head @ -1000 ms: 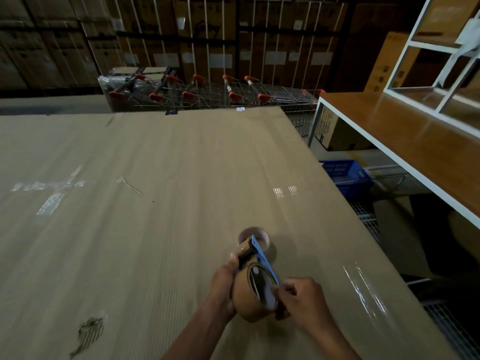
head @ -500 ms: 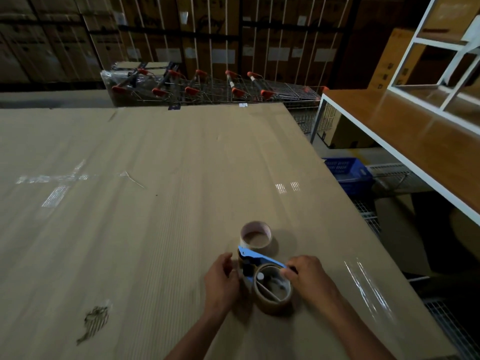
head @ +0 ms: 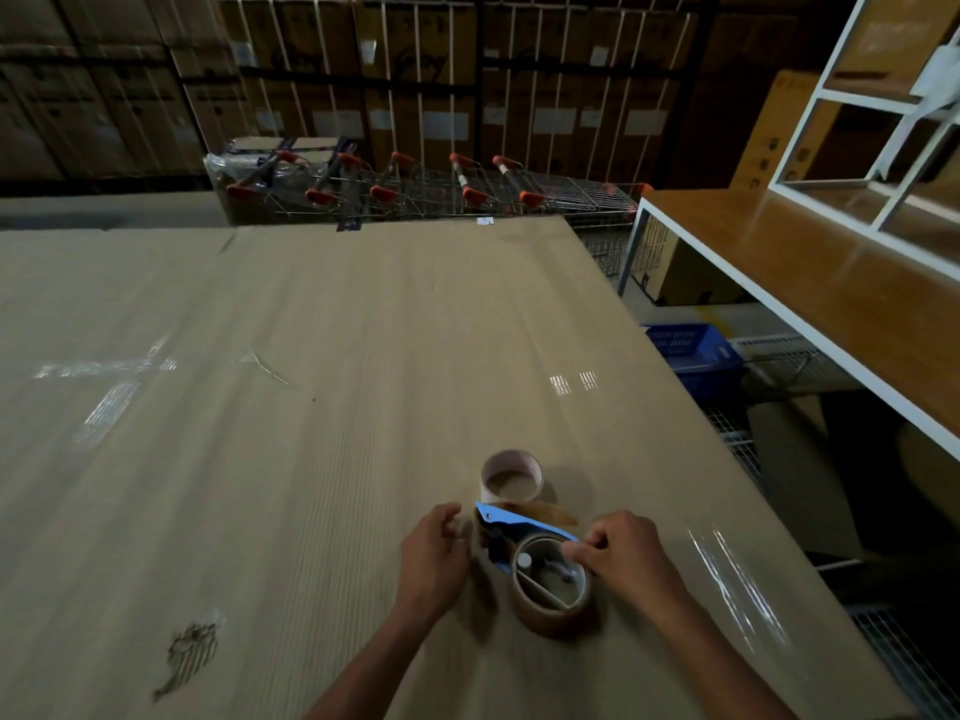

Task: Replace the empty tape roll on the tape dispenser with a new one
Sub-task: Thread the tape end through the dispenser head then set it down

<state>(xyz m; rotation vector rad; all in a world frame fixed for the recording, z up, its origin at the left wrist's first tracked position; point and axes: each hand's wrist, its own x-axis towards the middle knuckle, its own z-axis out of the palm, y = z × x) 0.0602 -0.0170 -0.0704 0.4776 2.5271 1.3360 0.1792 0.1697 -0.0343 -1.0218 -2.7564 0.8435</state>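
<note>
The blue tape dispenser (head: pixel 501 522) lies flat on the cardboard-covered table (head: pixel 311 407), near its front right. A full brown tape roll (head: pixel 545 610) sits on the dispenser's hub. A short brown tape strip (head: pixel 548 511) sticks out behind the blue frame. Just behind it stands the empty pale cardboard core (head: pixel 511 475), upright. My right hand (head: pixel 623 553) pinches the roll's far right rim where the blue frame crosses it. My left hand (head: pixel 431 553) rests on the table just left of the dispenser's front end, fingers loosely curled and holding nothing.
The table's right edge runs close to my right hand, with wire racks and a blue basket (head: pixel 691 350) below. A wooden shelf with a white frame (head: pixel 831 283) stands at the right. Shopping trolleys (head: pixel 415 192) and stacked boxes lie beyond the far edge.
The dispenser with the roll went from being held up in both hands to lying flat on the table. My left hand let go and moved slightly left.
</note>
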